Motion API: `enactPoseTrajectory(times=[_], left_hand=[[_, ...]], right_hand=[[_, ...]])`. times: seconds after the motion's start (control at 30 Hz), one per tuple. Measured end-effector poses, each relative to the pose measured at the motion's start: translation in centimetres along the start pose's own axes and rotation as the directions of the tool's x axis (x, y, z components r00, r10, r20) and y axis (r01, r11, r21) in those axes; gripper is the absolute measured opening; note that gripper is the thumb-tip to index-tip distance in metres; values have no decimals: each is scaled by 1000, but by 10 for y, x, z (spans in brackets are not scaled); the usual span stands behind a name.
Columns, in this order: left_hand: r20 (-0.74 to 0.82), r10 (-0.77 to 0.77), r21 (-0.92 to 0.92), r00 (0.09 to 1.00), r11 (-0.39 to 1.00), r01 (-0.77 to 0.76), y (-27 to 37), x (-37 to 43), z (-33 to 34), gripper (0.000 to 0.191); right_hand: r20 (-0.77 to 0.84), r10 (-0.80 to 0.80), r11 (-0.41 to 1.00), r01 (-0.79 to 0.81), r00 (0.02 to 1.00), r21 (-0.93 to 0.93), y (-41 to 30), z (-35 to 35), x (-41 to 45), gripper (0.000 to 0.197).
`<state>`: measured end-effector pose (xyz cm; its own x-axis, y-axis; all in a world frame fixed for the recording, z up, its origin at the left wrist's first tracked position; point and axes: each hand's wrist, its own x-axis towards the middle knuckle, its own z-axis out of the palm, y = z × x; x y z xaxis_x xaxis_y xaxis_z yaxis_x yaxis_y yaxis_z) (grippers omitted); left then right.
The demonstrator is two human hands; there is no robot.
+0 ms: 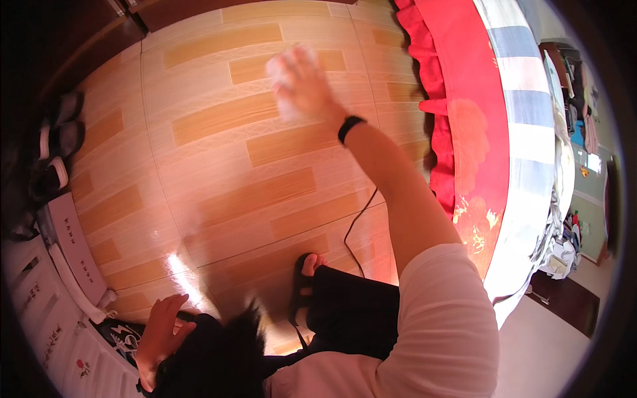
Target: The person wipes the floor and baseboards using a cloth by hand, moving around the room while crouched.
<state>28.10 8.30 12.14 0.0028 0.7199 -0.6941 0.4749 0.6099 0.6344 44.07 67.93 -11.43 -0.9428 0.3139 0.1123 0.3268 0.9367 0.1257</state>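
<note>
My right hand [301, 82] is stretched far out over the wood-patterned tile floor [174, 199]. Its spread fingers press on a whitish cloth or wipe [287, 110], blurred and partly hidden under the palm. A black band [351, 127] circles that wrist. My left hand [164, 331] is at the lower left beside my dark-clad knee, thumb apart from the fingers and nothing visible in it. Whether it rests on the knee, I cannot tell. A sandalled foot [311, 263] of mine stands on the tiles.
On the right is a bed with a ruffled red skirt [438, 144] and a striped sheet [530, 109]. A black cable [352, 229] lies near my arm. Shoes [59, 171], a long box [77, 244] and white drawers [45, 308] line the left. Dark furniture [184, 12] borders the far side.
</note>
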Motion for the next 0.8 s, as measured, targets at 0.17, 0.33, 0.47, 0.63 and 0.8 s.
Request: enactPoseTrajectory(times=[0.17,0.33,0.47,0.63,0.8], left_hand=[[89,-114,-86,989,989,122,4,4,5,60],[73,-148,-130,986,979,157,10,1,-11,60],[26,-57,27,998,998,56,3,8,-25,59],[107,-84,102,991,992,73,9,21,-63,60],[118,-63,320,991,947,22,42,38,-106,59]], right_hand=[[74,555,823,-560,829,93,135,18,-14,85],[78,773,632,-774,629,-27,190,10,-152,84],[27,771,636,-769,636,-66,141,-3,-308,87],[274,957,144,-978,98,-151,-56,-42,-520,97],[262,911,-178,-877,-318,-446,-298,-73,-599,100]])
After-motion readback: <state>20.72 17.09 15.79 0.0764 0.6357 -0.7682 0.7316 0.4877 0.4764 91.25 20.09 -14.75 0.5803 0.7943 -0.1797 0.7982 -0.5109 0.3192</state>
